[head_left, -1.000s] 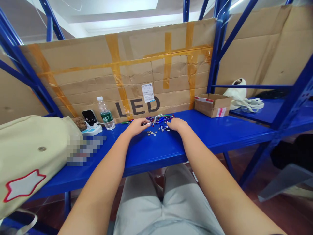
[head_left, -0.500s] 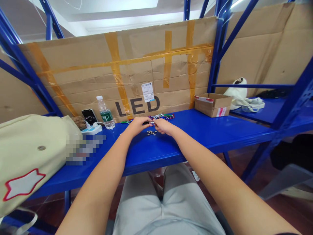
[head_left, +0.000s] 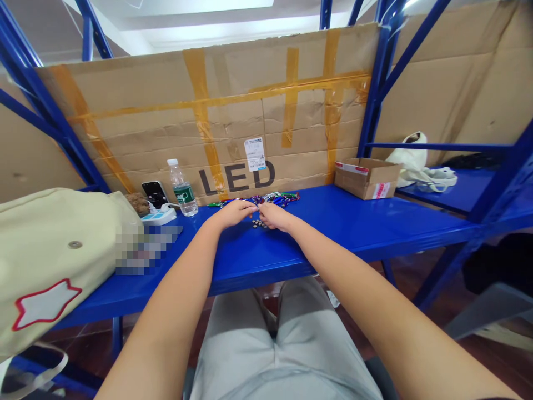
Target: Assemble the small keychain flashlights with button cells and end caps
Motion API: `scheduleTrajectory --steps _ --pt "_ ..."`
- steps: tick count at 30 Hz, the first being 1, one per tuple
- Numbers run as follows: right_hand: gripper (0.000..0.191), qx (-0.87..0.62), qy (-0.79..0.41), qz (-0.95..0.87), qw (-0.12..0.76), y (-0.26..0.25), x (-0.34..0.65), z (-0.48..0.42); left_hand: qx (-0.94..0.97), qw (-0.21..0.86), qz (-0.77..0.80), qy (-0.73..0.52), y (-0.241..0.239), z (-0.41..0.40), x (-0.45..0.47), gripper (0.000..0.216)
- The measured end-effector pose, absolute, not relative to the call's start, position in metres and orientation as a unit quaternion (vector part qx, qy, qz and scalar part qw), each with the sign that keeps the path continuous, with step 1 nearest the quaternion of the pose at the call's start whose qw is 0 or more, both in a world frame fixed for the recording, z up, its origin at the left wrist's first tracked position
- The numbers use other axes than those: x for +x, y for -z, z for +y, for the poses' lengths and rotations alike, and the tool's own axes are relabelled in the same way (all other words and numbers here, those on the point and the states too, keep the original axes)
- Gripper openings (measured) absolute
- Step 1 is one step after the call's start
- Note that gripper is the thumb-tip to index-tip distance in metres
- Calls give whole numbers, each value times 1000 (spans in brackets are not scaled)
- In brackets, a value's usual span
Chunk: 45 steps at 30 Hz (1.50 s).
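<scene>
My left hand (head_left: pixel 235 213) and my right hand (head_left: pixel 275 216) meet at the fingertips over the blue tabletop. Both are closed on a slim, pen-like tube, now almost wholly covered by the fingers. Just below the fingertips, several small round silvery discs (head_left: pixel 260 224), like button cells, lie on the table, partly hidden by my right hand. Behind both hands is a pile of slim, shiny coloured tubes (head_left: pixel 288 198) in red, blue, green and silver, too small to make out singly.
A water bottle (head_left: pixel 183 191), a phone (head_left: pixel 154 194) and a white power strip (head_left: pixel 159 217) stand at the left. A cream bag (head_left: pixel 62 222) covers the near left. An opened cardboard box (head_left: pixel 366 179) sits at the right. Taped cardboard (head_left: pixel 158 144) walls off the back.
The dark tube showed between my hands before; my fingers now cover it. My hands have drawn closer together, and my right hand hides more of the discs. The view has shifted slightly.
</scene>
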State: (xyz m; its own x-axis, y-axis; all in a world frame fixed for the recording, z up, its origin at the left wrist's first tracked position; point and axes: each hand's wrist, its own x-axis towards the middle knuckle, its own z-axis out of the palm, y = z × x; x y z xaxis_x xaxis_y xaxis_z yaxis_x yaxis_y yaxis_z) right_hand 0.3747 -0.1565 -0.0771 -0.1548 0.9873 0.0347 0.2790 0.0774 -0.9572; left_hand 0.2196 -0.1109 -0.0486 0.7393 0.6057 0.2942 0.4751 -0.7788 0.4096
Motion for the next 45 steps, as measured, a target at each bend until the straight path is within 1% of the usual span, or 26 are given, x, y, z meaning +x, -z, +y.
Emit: scheduleTrajectory --steps 3,6,8,11,14,17,19,21,26,30,33,35,36,38,41,43,45 --pt "29 -543 -319 -671 392 79 374 -152 900 244 302 -199 49 -110 215 32" --pt "26 -548 -158 -732 371 82 375 -149 850 379 314 -190 50 -110 210 34" --pt "23 -541 -82 -757 358 82 376 -149 806 466 312 -189 51 -110 207 35" --pt "22 -538 -6 -781 317 80 375 -154 741 570 310 -174 51 -110 202 35" --pt "25 -539 70 -795 268 75 373 -163 677 651 302 -161 51 -108 196 30" --pt "25 -534 130 -801 237 70 370 -169 631 709 281 -142 53 -105 190 23" --pt "24 -538 147 -799 224 69 368 -170 619 723 274 -139 53 -104 188 22" --pt "24 -544 150 -797 215 70 367 -169 623 716 280 -147 53 -104 188 22" --pt "24 -546 151 -803 185 72 369 -167 661 658 327 -154 50 -109 191 24" --pt "20 -512 187 -823 161 72 370 -169 669 644 348 -134 50 -109 190 26" --pt "22 -508 200 -825 145 71 368 -169 684 617 368 -122 49 -110 190 25" --pt "22 -529 185 -817 136 71 369 -169 724 555 394 -111 47 -110 189 25" --pt "23 -542 176 -810 137 71 370 -168 753 505 410 -99 46 -110 190 27" --pt "27 -565 163 -794 152 71 374 -167 816 382 429 -68 45 -108 190 30" --pt "30 -584 149 -775 191 72 384 -165 893 214 393 -39 46 -101 192 27" --pt "29 -591 139 -766 210 73 390 -164 919 151 362 -34 48 -97 195 27" --pt "28 -593 131 -762 224 74 394 -162 926 112 360 -34 51 -95 197 33"
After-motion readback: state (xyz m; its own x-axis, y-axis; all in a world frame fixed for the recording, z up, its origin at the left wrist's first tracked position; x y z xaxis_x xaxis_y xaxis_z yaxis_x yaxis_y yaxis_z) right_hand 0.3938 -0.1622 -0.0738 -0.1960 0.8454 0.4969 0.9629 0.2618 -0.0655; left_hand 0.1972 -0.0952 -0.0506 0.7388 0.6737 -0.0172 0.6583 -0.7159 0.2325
